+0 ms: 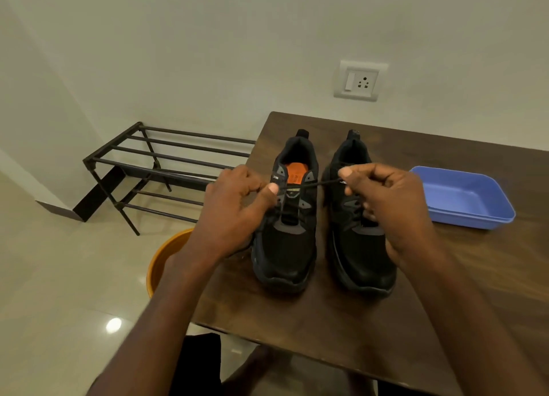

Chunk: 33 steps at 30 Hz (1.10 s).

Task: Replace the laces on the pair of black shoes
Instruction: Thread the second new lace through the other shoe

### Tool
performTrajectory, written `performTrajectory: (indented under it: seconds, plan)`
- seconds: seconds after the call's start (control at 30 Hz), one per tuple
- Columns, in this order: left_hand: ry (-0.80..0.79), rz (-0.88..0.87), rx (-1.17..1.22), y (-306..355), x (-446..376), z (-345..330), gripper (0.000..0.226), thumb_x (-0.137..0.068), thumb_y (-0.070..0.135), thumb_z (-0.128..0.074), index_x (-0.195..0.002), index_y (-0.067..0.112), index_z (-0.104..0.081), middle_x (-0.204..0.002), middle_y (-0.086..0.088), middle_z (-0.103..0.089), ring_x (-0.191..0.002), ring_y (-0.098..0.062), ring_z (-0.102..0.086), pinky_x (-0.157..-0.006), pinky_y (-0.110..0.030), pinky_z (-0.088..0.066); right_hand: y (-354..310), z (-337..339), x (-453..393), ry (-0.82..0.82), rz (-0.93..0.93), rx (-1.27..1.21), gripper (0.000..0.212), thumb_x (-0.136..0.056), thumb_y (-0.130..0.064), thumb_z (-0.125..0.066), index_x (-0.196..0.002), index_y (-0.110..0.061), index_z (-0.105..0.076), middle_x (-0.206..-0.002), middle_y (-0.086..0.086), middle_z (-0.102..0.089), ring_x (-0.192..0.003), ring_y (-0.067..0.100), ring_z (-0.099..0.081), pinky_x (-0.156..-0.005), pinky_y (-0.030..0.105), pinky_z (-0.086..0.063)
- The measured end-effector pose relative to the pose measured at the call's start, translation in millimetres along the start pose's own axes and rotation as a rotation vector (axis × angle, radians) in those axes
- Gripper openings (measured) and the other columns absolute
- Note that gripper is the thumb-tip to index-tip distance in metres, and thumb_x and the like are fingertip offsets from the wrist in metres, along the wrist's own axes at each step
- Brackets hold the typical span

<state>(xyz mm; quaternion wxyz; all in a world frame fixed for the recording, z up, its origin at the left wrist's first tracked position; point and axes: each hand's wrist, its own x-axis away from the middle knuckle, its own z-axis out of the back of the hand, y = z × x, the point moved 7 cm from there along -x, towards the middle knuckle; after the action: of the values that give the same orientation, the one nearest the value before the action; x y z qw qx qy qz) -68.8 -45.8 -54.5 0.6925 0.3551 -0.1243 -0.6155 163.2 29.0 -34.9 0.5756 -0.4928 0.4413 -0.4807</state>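
Two black shoes stand side by side on the dark wooden table [341, 321], toes toward me. The left shoe [286, 247] shows an orange insole; the right shoe [359, 256] is partly hidden behind my right hand. A thin black lace [309, 185] runs taut across the top of the left shoe's tongue. My left hand [234, 208] pinches one end of it at the shoe's left side. My right hand [383, 196] pinches the other end between thumb and forefinger, above the right shoe.
A blue plastic tray [466, 199] sits on the table to the right of the shoes. A black metal shoe rack [157, 170] stands on the floor at the left, and an orange bucket [162, 262] is below the table's left edge. A wall socket [358, 82] is behind.
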Motion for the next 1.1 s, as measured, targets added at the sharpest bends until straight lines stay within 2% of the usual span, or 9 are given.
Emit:
performTrajectory:
  seconds: [0.1, 0.17, 0.23, 0.33, 0.47, 0.63, 0.77, 0.93, 1.1]
  plan:
    - [0.048, -0.057, -0.027, 18.7, -1.2, -2.3, 0.056, -0.095, 0.069, -0.042, -0.138, 0.035, -0.056, -0.140, 0.010, -0.053, -0.132, -0.008, -0.042, -0.107, -0.039, -0.027, -7.5, -25.4, 8.0, -0.212, 0.048, 0.052, 0.006, -0.094, -0.018, -0.071, -0.091, -0.016, -0.076, -0.070, -0.005, -0.072, -0.059, -0.004, -0.062, -0.056, 0.007, -0.046]
    - [0.008, -0.119, 0.150, 31.7, -1.1, -7.8, 0.056, -0.098, 0.065, -0.046, -0.144, 0.033, -0.051, -0.142, 0.011, -0.057, -0.136, -0.008, -0.047, -0.114, -0.045, -0.034, -11.5, -38.6, 12.6, -0.309, 0.104, 0.075, 0.010, -0.096, -0.015, -0.069, -0.098, -0.011, -0.078, -0.072, -0.004, -0.072, -0.058, -0.004, -0.061, -0.055, 0.008, -0.045]
    - [-0.110, -0.140, 0.335, 41.5, 2.0, -20.5, 0.040, -0.103, 0.048, -0.055, -0.134, 0.025, -0.061, -0.113, 0.012, -0.071, -0.111, -0.009, -0.066, -0.097, -0.037, -0.055, -11.8, -40.0, 12.5, -0.309, 0.112, 0.051, 0.014, -0.098, -0.012, -0.066, -0.105, -0.007, -0.077, -0.071, -0.009, -0.072, -0.059, -0.005, -0.062, -0.055, 0.008, -0.046]
    - [-0.068, -0.116, 0.290, 40.9, 3.2, -22.4, 0.013, -0.101, 0.027, -0.064, -0.106, 0.020, -0.073, -0.074, 0.018, -0.067, -0.077, -0.001, -0.067, -0.074, -0.019, -0.051, -6.3, -28.1, 7.2, -0.183, 0.061, -0.002, 0.011, -0.096, -0.015, -0.069, -0.104, -0.014, -0.077, -0.073, -0.007, -0.074, -0.060, -0.005, -0.062, -0.055, 0.010, -0.046]
    - [-0.031, -0.026, 0.261, 22.0, -0.4, -14.8, 0.012, -0.100, 0.029, -0.063, -0.096, 0.025, -0.074, -0.077, 0.015, -0.068, -0.079, -0.003, -0.066, -0.074, -0.022, -0.053, 7.8, -8.5, 0.0, 0.011, 0.023, 0.018, 0.010, -0.095, -0.021, -0.071, -0.094, -0.030, -0.077, -0.084, -0.005, -0.077, -0.068, -0.003, -0.065, -0.059, 0.013, -0.048]
    - [-0.041, -0.087, 0.326, 31.8, 1.2, -17.8, 0.020, -0.099, 0.032, -0.065, -0.112, 0.019, -0.073, -0.089, 0.005, -0.073, -0.088, -0.012, -0.071, -0.077, -0.018, -0.056, -3.9, -33.9, 5.4, -0.175, 0.183, 0.128, 0.019, -0.099, -0.006, -0.064, -0.105, -0.020, -0.077, -0.094, -0.009, -0.075, -0.078, -0.008, -0.067, -0.064, 0.008, -0.049]
    - [-0.056, -0.041, 0.331, 22.5, -1.4, -22.2, 0.011, -0.101, 0.023, -0.064, -0.101, 0.021, -0.075, -0.079, 0.010, -0.069, -0.075, -0.004, -0.066, -0.067, -0.016, -0.050, -2.7, -47.4, 7.3, -0.196, 0.203, 0.031, 0.021, -0.099, -0.001, -0.062, -0.114, -0.013, -0.073, -0.098, -0.004, -0.075, -0.079, -0.003, -0.070, -0.061, 0.010, -0.050]
    - [0.053, 0.029, 0.244, 9.4, -3.3, -22.0, 0.019, -0.104, 0.022, -0.059, -0.110, 0.024, -0.077, -0.097, 0.011, -0.075, -0.094, -0.003, -0.068, -0.085, -0.030, -0.058, 6.5, -58.7, 2.6, -0.120, 0.453, 0.696, 0.051, -0.091, 0.006, -0.059, -0.128, -0.028, -0.067, -0.109, -0.006, -0.052, -0.095, 0.010, -0.054, -0.079, 0.023, -0.051]
    - [0.096, 0.088, 0.106, 9.0, 2.4, -33.9, 0.020, -0.103, 0.030, -0.060, -0.114, 0.030, -0.076, -0.085, 0.013, -0.074, -0.077, -0.002, -0.069, -0.073, -0.032, -0.062, 27.4, -78.0, -0.2, -0.227, 0.381, 0.961, 0.053, -0.091, -0.005, -0.066, -0.136, -0.032, -0.058, -0.115, 0.000, -0.041, -0.097, 0.018, -0.049, -0.078, 0.032, -0.050]
